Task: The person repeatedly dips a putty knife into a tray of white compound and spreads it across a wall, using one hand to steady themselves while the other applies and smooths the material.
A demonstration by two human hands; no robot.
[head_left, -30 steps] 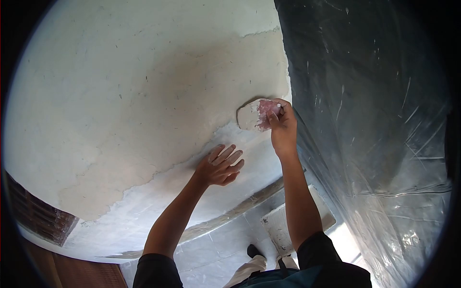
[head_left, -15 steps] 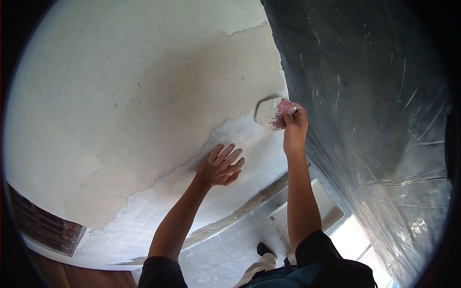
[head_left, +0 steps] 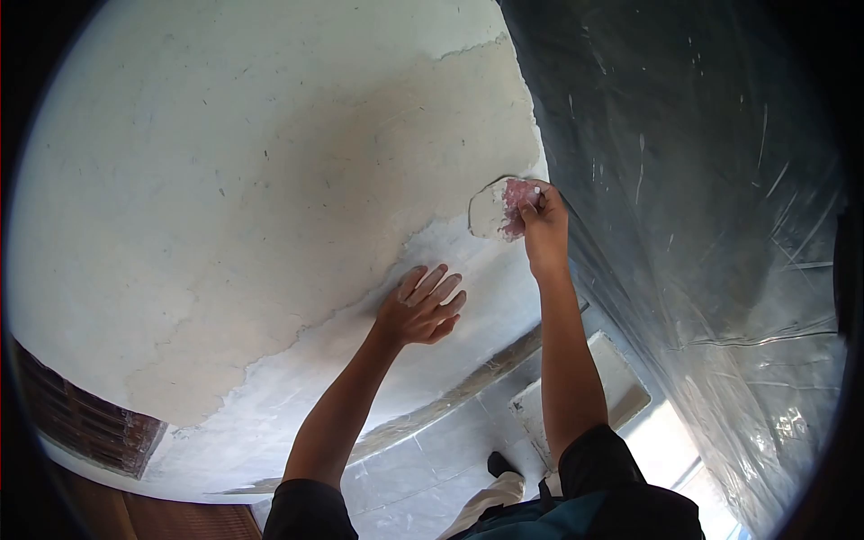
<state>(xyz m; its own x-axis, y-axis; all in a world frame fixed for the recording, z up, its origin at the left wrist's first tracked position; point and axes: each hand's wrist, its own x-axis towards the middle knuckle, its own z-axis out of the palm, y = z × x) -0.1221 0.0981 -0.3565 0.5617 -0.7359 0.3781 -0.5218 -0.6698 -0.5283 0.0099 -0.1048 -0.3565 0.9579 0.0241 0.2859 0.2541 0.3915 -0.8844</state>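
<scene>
My right hand pinches a flat, rounded scraper, whitish with a pink patch, against the wall close to its right edge. Lower and to the left, my left hand has its fingers spread against the wall, with white dust on the fingertips, and it holds nothing. Between and below the hands the wall surface is whiter, with a ragged border to the beige coat above it.
Dark plastic sheeting hangs along the right side. A whitish tray or board lies on the tiled floor, near my foot. A brown slatted frame is at the lower left.
My right hand and the scraper have moved slightly left and up, and the scraper lies flatter to the wall. My left hand remains spread in nearly the same place.
</scene>
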